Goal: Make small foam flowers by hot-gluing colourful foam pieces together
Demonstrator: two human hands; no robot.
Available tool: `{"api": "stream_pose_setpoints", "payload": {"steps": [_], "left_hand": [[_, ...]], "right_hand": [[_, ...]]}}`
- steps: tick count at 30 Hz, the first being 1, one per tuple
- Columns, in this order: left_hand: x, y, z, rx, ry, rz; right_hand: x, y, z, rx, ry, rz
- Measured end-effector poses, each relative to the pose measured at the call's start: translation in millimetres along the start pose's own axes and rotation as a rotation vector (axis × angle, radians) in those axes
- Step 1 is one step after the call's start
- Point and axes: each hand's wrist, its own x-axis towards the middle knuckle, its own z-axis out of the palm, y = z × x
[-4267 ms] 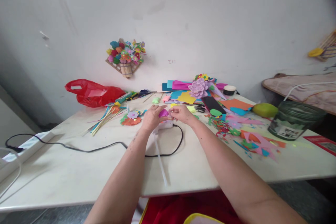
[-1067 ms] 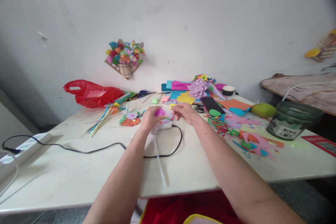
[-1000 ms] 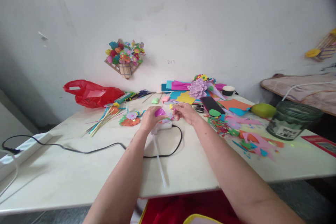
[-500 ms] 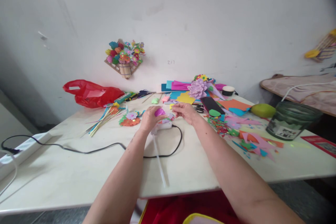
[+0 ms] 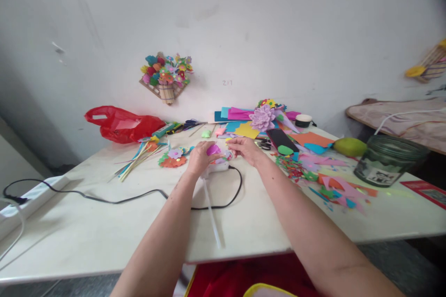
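Observation:
My left hand is closed on a small purple foam piece, which shows between thumb and fingers. Close beside it, my right hand is pinched, with a bit of yellow at its fingertips; the exact shape is too small to make out. Under and between the hands lies a white glue gun, its clear glue stick pointing toward me and its black cord curving away. Left of my left hand sit foam flowers in orange and lilac.
A red plastic bag and thin strips lie on the left, near a power strip. Foam sheets, a lilac flower, a phone, scraps, a green fruit and a glass jar occupy the right.
Both hands stay almost in place. The yellow bit at my right fingertips shows less than before, and the view has shifted very slightly.

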Motion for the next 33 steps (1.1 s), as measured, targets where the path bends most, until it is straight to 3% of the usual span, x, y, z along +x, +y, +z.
{"api": "stream_pose_setpoints", "payload": {"steps": [13,23,33], "left_hand": [[-0.3,-1.4,1.8,0.017,0.011,0.003],[0.4,0.3,1.8,0.002,0.011,0.041],[0.2,4.3,1.2,-0.001,0.006,0.065]], "right_hand": [[-2.4,-5.5,3.8,-0.106,0.042,-0.042],[-4.6,-3.8,4.2,-0.171,-0.069,0.002],[-5.0,-4.6,3.9,-0.148,-0.034,0.043]]}}
